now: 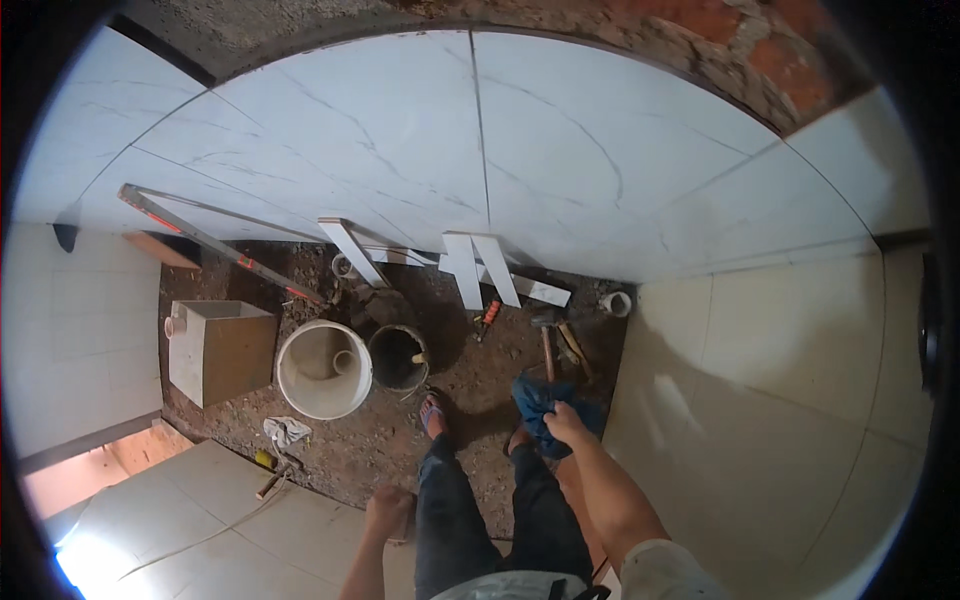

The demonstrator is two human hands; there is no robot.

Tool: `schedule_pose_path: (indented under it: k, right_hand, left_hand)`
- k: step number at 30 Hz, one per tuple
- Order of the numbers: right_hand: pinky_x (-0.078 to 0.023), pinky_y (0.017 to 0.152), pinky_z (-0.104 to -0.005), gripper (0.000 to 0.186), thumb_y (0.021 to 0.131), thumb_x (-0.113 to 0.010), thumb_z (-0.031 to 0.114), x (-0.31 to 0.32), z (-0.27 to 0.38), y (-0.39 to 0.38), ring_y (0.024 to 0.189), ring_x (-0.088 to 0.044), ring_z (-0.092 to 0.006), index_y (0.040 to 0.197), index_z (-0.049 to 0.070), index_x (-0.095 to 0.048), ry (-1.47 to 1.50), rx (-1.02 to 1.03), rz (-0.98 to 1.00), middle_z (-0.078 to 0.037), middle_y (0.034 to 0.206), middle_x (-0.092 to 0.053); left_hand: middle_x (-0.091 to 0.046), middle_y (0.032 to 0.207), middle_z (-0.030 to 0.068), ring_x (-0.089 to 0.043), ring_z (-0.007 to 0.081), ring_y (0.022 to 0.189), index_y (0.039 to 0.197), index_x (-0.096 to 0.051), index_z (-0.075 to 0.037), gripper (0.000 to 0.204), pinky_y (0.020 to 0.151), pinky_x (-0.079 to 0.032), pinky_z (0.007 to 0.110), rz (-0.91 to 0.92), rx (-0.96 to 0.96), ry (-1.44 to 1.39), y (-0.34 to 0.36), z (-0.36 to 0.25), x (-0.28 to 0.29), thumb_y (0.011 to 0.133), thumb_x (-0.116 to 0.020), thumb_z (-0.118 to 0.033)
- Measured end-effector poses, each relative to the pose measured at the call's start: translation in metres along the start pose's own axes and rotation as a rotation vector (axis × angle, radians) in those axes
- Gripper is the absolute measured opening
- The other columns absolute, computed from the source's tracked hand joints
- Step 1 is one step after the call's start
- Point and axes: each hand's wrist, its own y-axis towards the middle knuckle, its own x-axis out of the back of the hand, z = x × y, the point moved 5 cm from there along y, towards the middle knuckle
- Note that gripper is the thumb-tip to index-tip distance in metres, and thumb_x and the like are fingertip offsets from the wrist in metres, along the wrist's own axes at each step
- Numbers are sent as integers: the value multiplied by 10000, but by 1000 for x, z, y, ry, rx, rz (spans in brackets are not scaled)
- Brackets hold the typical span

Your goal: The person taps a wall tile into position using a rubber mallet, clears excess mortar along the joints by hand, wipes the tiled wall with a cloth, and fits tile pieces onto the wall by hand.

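Note:
My right hand (567, 424) is closed on a crumpled blue cloth (538, 402) in front of my right foot; the cloth hangs down toward the dirt floor. Just beyond it lie a hammer (547, 350) and a second wooden-handled tool (574, 350). Low beside my left leg, my left hand (388, 508) is curled into a fist. A brownish shape shows behind its fingers, and I cannot make out whether they grip it.
A white bucket (290, 385) and a dark bucket (375, 375) stand left of my feet, beside a box-like container (238, 355). A long level (225, 250) leans on the tiled wall (380, 130). Several tile strips (462, 270) and an orange-handled tool (491, 312) lie near its foot.

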Motion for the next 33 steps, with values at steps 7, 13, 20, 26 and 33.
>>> schedule_pose_path:
  k: [7, 13, 20, 26, 33]
  right_hand:
    - [-503, 924, -484, 288, 834, -731, 237, 30, 99, 56, 1071, -648, -408, 1009, 9, -715, 18, 70, -280, -248, 1098, -682]
    - [-522, 777, -466, 314, 769, -797, 289, 108, 200, 145, 898, -669, -387, 872, 12, -691, 94, 292, -654, -205, 938, -676]
    - [-515, 786, -459, 321, 778, -797, 257, 132, 231, 258, 913, -691, -354, 950, 13, -678, 298, 273, -881, -167, 910, -711]
    - [-520, 804, -457, 280, 880, -715, 179, 136, 241, 198, 965, -660, -434, 1123, 45, -682, -100, 490, -688, -233, 993, -699]
    - [-516, 756, -393, 203, 955, -672, 144, 186, 235, -40, 846, -664, -322, 1087, -9, -648, 120, 716, -707, -181, 912, -672]
  left_hand:
    - [-715, 1108, 151, -678, 305, 1114, 1159, -696, -92, 385, 918, -537, 416, -271, -272, -182, 35, -37, 62, 793, -758, -192]
    - [-708, 1084, 154, -673, 332, 1097, 1115, -694, -51, 352, 879, -543, 406, 46, 130, -15, 69, 50, 95, 819, -781, -222]
    - [-703, 1050, 179, -685, 307, 1048, 1084, -681, 6, 316, 863, -554, 416, -214, 71, -131, 52, 154, 134, 831, -761, -164]
    - [-716, 1088, 175, -701, 301, 1055, 1153, -670, 30, 325, 886, -554, 414, -183, 212, -87, 50, 168, 171, 868, -716, -122]
    - [-727, 1040, 203, -704, 327, 1028, 1139, -695, -9, 346, 892, -541, 411, -68, -306, 92, 82, -39, 179, 882, -726, -238]
